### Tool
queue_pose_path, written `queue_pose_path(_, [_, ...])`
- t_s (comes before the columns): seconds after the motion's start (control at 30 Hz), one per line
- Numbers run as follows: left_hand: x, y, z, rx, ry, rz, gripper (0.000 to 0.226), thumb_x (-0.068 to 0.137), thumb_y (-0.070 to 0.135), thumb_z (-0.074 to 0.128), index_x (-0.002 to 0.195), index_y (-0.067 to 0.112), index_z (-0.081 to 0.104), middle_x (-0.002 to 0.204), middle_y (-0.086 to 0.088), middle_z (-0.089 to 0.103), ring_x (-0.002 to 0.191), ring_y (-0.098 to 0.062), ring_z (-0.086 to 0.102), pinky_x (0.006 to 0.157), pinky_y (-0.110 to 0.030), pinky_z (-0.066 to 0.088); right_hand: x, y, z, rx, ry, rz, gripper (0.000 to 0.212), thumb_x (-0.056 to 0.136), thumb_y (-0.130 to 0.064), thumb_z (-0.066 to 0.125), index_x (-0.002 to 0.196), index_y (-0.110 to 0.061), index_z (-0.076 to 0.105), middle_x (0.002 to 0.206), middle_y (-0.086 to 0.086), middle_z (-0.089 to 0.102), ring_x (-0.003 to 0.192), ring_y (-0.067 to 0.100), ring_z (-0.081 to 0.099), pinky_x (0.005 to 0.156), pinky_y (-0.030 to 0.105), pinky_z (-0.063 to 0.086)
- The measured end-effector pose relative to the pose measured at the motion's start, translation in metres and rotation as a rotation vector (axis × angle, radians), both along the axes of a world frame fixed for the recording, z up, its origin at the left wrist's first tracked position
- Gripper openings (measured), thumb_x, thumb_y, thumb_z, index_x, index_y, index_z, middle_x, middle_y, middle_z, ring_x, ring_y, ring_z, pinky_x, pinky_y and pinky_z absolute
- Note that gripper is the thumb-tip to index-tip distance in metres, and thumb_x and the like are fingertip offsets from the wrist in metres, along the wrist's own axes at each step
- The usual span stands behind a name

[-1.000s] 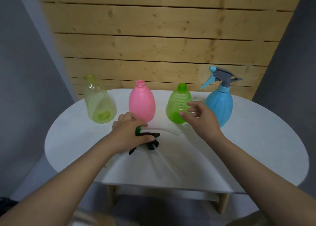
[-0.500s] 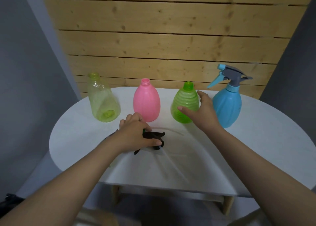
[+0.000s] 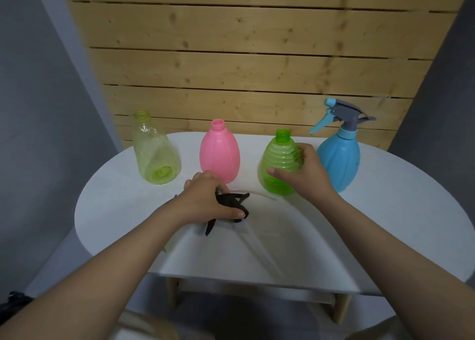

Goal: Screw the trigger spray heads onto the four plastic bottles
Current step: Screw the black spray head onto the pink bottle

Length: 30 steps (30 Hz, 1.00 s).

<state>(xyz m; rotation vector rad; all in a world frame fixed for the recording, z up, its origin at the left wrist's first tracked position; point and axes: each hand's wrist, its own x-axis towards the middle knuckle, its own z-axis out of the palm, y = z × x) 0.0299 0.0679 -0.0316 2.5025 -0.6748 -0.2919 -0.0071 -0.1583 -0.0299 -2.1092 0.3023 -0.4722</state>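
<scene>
Within the last second the right hand had gone from hovering to wrapping its fingers round the ribbed green bottle — steadying it, likely — while the left hand kept its fingers curled on the black trigger spray head on the tabletop, just left of that bottle.

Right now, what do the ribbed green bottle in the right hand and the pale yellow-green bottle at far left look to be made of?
Ribbed green bottle: translucent glossy plastic; light glows through its ridges. Pale yellow-green bottle: thinner, nearly clear plastic; its base shows through the wall. Both judged by look only.
</scene>
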Motion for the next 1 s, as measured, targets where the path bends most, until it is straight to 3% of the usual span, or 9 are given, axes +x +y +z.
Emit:
queue_pose_path(0.1, [-0.003, -0.003, 0.006, -0.079, 0.014, 0.050, 0.040, 0.047, 0.061, 0.077, 0.071, 0.033, 0.059, 0.089, 0.007, 0.056, 0.095, -0.021, 0.049, 0.070, -0.030, 0.038, -0.011, -0.005, 0.002, -0.017, 0.005, 0.018, 0.074, 0.065, -0.035, 0.081, 0.126, -0.015, 0.043, 0.109, -0.005, 0.049, 0.095, 0.011, 0.048, 0.071, 0.021, 0.037])
queue_pose_path(0.17, [-0.004, -0.004, 0.009, -0.129, 0.040, 0.100, 0.058, 0.038, 0.065, 0.071, 0.082, 0.028, 0.061, 0.094, 0.001, 0.065, 0.096, -0.024, 0.056, 0.076, -0.036, 0.049, -0.017, -0.008, 0.002, -0.016, 0.004, 0.041, 0.073, 0.065, -0.035, 0.081, 0.125, -0.016, 0.043, 0.109, -0.006, 0.050, 0.095, 0.011, 0.049, 0.065, 0.017, 0.036])
queue_pose_path(0.23, [-0.006, -0.005, 0.010, -0.138, 0.039, 0.112, 0.069, 0.035, 0.066, 0.068, 0.089, 0.024, 0.061, 0.096, 0.003, 0.068, 0.097, -0.022, 0.059, 0.084, -0.040, 0.050, -0.021, -0.010, 0.000, -0.015, 0.006, 0.050, 0.073, 0.065, -0.034, 0.082, 0.124, -0.017, 0.043, 0.108, -0.006, 0.050, 0.096, 0.011, 0.049, 0.065, 0.016, 0.036])
queue_pose_path(0.4, [-0.007, -0.002, 0.011, -0.227, 0.070, 0.143, 0.050, 0.046, 0.053, 0.080, 0.085, 0.028, 0.061, 0.089, 0.012, 0.067, 0.087, -0.010, 0.063, 0.073, -0.029, 0.050, -0.017, -0.008, -0.004, -0.016, 0.027, 0.028, 0.075, 0.068, -0.035, 0.080, 0.129, -0.015, 0.041, 0.110, -0.007, 0.049, 0.096, 0.011, 0.048, 0.077, 0.025, 0.037])
queue_pose_path(0.5, [-0.006, 0.003, 0.012, -0.287, 0.048, 0.161, 0.047, 0.050, 0.047, 0.082, 0.086, 0.023, 0.064, 0.090, 0.003, 0.067, 0.083, -0.016, 0.063, 0.071, -0.030, 0.049, -0.008, -0.003, -0.004, -0.007, 0.024, 0.045, 0.077, 0.072, -0.035, 0.077, 0.135, -0.016, 0.037, 0.116, -0.003, 0.053, 0.099, 0.014, 0.049, 0.078, 0.026, 0.036])
queue_pose_path(0.63, [-0.005, 0.012, 0.014, -0.305, -0.010, 0.144, 0.038, 0.060, 0.037, 0.083, 0.089, 0.018, 0.069, 0.096, -0.009, 0.064, 0.085, -0.020, 0.060, 0.071, -0.028, 0.046, 0.001, 0.002, -0.003, -0.047, 0.041, 0.019, 0.089, 0.073, -0.036, 0.076, 0.144, -0.014, 0.026, 0.138, 0.007, 0.050, 0.122, 0.029, 0.049, 0.087, 0.028, 0.036])
queue_pose_path(0.73, [-0.004, 0.021, 0.017, -0.350, 0.023, 0.174, 0.033, 0.062, 0.034, 0.082, 0.090, 0.022, 0.069, 0.093, -0.001, 0.065, 0.083, -0.016, 0.060, 0.069, -0.025, 0.045, -0.003, 0.010, 0.002, -0.068, -0.057, -0.054, 0.094, 0.072, -0.033, 0.077, 0.146, -0.014, 0.022, 0.148, 0.007, 0.041, 0.133, 0.026, 0.039, 0.093, 0.024, 0.030])
queue_pose_path(0.87, [-0.002, 0.035, 0.018, -0.435, 0.097, 0.221, 0.035, 0.063, 0.031, 0.082, 0.094, 0.026, 0.065, 0.087, 0.008, 0.068, 0.080, -0.009, 0.062, 0.066, -0.021, 0.046, -0.013, 0.026, 0.020, -0.156, -0.292, -0.073, 0.071, 0.077, -0.028, 0.074, 0.137, -0.017, 0.038, 0.141, 0.002, 0.047, 0.128, 0.016, 0.041, 0.098, 0.016, 0.026])
queue_pose_path(1.0, [0.002, 0.052, 0.019, -0.457, 0.074, 0.263, 0.037, 0.065, 0.030, 0.082, 0.097, 0.026, 0.064, 0.087, 0.012, 0.069, 0.077, 0.003, 0.062, 0.059, -0.008, 0.042, -0.010, 0.050, 0.030, -0.125, -0.341, 0.064, 0.051, 0.079, -0.025, 0.071, 0.125, -0.018, 0.052, 0.118, -0.001, 0.061, 0.102, 0.008, 0.054, 0.084, 0.010, 0.039])
